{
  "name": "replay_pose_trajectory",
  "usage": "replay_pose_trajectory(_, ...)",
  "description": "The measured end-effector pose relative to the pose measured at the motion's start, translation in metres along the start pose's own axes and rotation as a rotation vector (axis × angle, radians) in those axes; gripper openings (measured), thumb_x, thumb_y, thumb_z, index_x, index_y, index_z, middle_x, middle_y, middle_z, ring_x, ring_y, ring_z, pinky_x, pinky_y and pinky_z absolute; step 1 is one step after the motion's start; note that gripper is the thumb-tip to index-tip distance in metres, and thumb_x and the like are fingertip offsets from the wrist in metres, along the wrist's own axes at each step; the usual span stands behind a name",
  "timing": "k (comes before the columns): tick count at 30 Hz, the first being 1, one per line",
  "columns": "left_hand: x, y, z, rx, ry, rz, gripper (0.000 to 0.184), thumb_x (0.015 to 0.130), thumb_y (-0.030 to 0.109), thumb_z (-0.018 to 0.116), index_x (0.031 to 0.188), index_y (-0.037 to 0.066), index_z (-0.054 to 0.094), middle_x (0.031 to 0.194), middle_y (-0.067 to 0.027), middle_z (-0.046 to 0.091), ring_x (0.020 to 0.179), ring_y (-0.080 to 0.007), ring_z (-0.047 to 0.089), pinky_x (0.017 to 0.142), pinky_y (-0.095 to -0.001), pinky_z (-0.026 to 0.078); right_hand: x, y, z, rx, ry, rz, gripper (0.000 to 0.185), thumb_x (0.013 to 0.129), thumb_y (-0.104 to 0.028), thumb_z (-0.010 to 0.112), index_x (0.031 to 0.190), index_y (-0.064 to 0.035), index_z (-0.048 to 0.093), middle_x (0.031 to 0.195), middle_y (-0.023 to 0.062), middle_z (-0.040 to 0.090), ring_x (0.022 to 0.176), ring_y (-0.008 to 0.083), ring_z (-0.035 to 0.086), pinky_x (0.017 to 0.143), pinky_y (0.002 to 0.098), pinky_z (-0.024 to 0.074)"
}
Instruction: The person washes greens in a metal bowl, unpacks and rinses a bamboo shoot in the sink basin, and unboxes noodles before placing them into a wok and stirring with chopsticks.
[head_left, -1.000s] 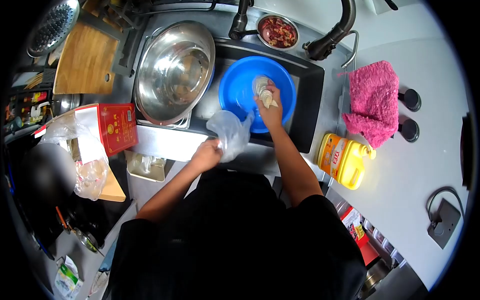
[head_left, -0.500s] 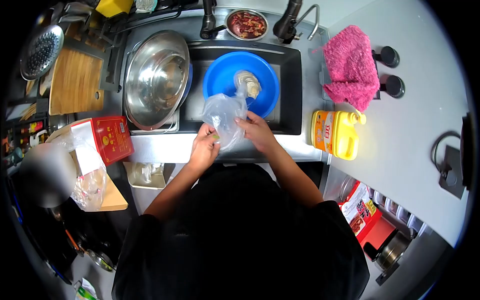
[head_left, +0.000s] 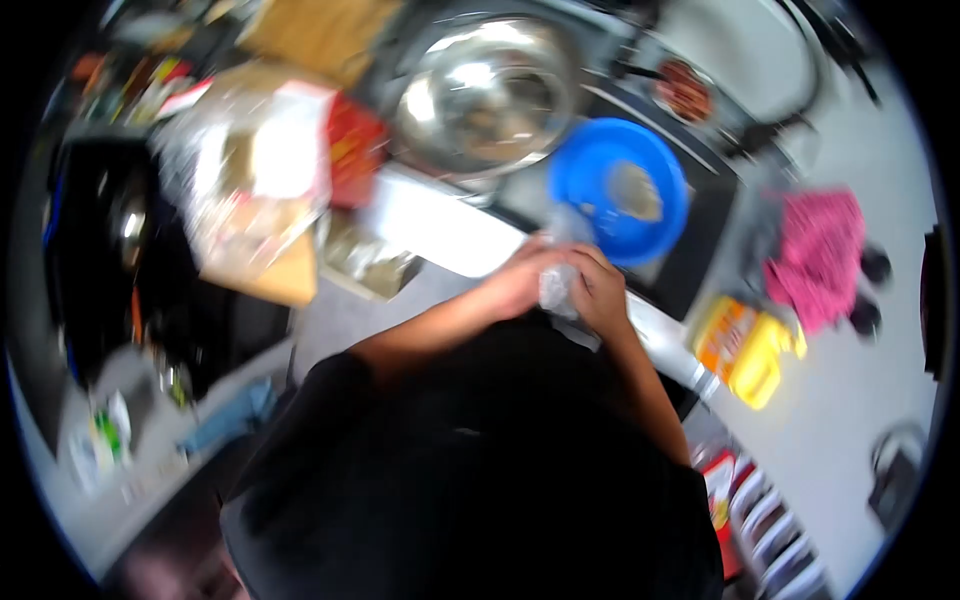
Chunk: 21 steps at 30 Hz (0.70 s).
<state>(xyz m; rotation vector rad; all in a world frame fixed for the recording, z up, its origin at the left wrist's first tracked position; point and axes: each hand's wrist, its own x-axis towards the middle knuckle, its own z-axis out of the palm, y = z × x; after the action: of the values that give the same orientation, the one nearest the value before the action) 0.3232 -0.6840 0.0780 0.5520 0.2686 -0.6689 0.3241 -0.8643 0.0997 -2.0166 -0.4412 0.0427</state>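
Both hands are close together at the sink's front edge, and the view is blurred. My left hand [head_left: 522, 280] is closed on a clear plastic bag [head_left: 557, 288], bunched up between the two hands. My right hand [head_left: 600, 292] grips the same bag from the other side. Just beyond them sits a blue basin [head_left: 668, 236] in the dark sink [head_left: 706, 222]. Inside it lies a pale, whitish clump [head_left: 635, 192] whose kind I cannot make out. Part of the bag reaches up beside the basin's near rim.
A large steel bowl [head_left: 490, 95] stands left of the basin. Behind the sink is a small bowl of reddish food [head_left: 684, 92]. A yellow jug [head_left: 752, 352] and a pink cloth [head_left: 818, 255] are on the right. A red box [head_left: 355, 150] and plastic wrapping [head_left: 215, 190] lie left.
My view has swung left, so the sink appears tilted and further right. The bag has gone from loosely spread over the basin to bunched between my hands, nearer my body.
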Motion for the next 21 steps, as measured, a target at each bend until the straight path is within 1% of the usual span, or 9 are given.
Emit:
replay_pose_trajectory(2, -0.005, -0.002, 0.007, 0.173, 0.245, 0.155, 0.031, 0.094, 0.007, 0.064, 0.124, 0.004, 0.059, 0.112, -0.0049, 0.067, 0.100, -0.0140, 0.064, 0.088, -0.0294, 0.051, 0.011, -0.026, 0.001, 0.090, -0.255, 0.126, 0.036, 0.080, -0.001, 0.063, 0.116, -0.0002, 0.064, 0.126, 0.0201, 0.060, 0.108, 0.0364, 0.063, 0.090, 0.0360, 0.0512)
replay_pose_trajectory(4, -0.032, 0.009, 0.000, 0.199, 0.329, 0.187, 0.026, 0.095, 0.006, 0.062, 0.121, 0.004, 0.062, 0.112, -0.0051, 0.067, 0.100, -0.0152, 0.064, 0.088, -0.0312, 0.052, 0.015, -0.020, 0.004, -0.023, -0.368, -0.093, 0.037, 0.081, -0.001, 0.065, 0.118, 0.0010, 0.063, 0.133, 0.0191, 0.059, 0.115, 0.0333, 0.062, 0.095, 0.0347, 0.0490)
replay_pose_trajectory(7, -0.088, -0.003, -0.027, 0.163, 0.600, 0.394, 0.023, 0.092, 0.001, 0.060, 0.113, 0.002, 0.068, 0.103, -0.0054, 0.070, 0.096, -0.0142, 0.065, 0.084, -0.0301, 0.053, 0.010, -0.038, 0.017, 0.363, -0.428, 0.095, 0.035, 0.084, -0.002, 0.067, 0.119, 0.0009, 0.064, 0.136, 0.0170, 0.059, 0.120, 0.0264, 0.060, 0.100, 0.0337, 0.0467)
replay_pose_trajectory(11, -0.179, 0.011, -0.123, 0.280, 1.336, 0.608, 0.021, 0.093, 0.002, 0.052, 0.109, 0.001, 0.065, 0.096, -0.0065, 0.067, 0.085, -0.0146, 0.061, 0.076, -0.0315, 0.050, 0.014, -0.012, 0.004, 0.429, -0.241, 0.267, 0.028, 0.094, -0.005, 0.064, 0.122, -0.0008, 0.065, 0.130, 0.0141, 0.063, 0.118, 0.0191, 0.060, 0.102, 0.0323, 0.0451)
replay_pose_trajectory(13, -0.200, 0.041, -0.150, 0.195, 1.412, 0.801, 0.017, 0.094, 0.009, 0.054, 0.106, 0.000, 0.062, 0.092, -0.0042, 0.066, 0.083, -0.0138, 0.061, 0.073, -0.0311, 0.050, 0.014, 0.003, -0.014, 0.336, -0.141, 0.417, 0.022, 0.099, -0.009, 0.061, 0.120, -0.0007, 0.066, 0.115, 0.0089, 0.069, 0.108, 0.0155, 0.063, 0.098, 0.0292, 0.0470)
replay_pose_trajectory(15, -0.196, 0.073, -0.173, 0.092, 1.258, 0.884, 0.025, 0.090, 0.008, 0.054, 0.113, -0.001, 0.059, 0.101, -0.0076, 0.062, 0.085, -0.0190, 0.061, 0.075, -0.0294, 0.050, 0.016, 0.002, -0.026, 0.318, -0.050, 0.443, 0.020, 0.100, -0.011, 0.062, 0.116, 0.0006, 0.067, 0.107, 0.0066, 0.070, 0.099, 0.0135, 0.065, 0.091, 0.0271, 0.0503)
replay_pose_trajectory(18, -0.152, 0.097, -0.236, 0.058, 1.048, 0.478, 0.029, 0.086, 0.004, 0.054, 0.115, -0.001, 0.057, 0.104, -0.0103, 0.059, 0.096, -0.0218, 0.060, 0.080, -0.0378, 0.052, 0.011, -0.001, -0.038, 0.267, 0.015, 0.507, 0.020, 0.100, -0.012, 0.062, 0.114, 0.0009, 0.068, 0.105, 0.0060, 0.070, 0.097, 0.0127, 0.065, 0.089, 0.0264, 0.0514)
replay_pose_trajectory(20, -0.116, 0.108, -0.305, 0.448, 1.080, 0.002, 0.038, 0.086, 0.005, 0.055, 0.122, -0.003, 0.054, 0.114, -0.0148, 0.061, 0.104, -0.0236, 0.061, 0.088, -0.0428, 0.053, 0.004, -0.001, -0.044, 0.233, 0.063, 0.533, 0.019, 0.100, -0.013, 0.063, 0.113, 0.0008, 0.068, 0.104, 0.0055, 0.070, 0.095, 0.0121, 0.065, 0.088, 0.0262, 0.0518)
replay_pose_trajectory(21, -0.098, 0.098, -0.334, 0.932, 1.130, 0.062, 0.042, 0.087, 0.009, 0.056, 0.127, -0.003, 0.053, 0.125, -0.0190, 0.059, 0.113, -0.0267, 0.060, 0.091, -0.0427, 0.052, -0.001, -0.001, -0.047, 0.219, 0.084, 0.535, 0.019, 0.100, -0.013, 0.063, 0.113, 0.0007, 0.068, 0.103, 0.0053, 0.070, 0.093, 0.0117, 0.065, 0.087, 0.0261, 0.0520)
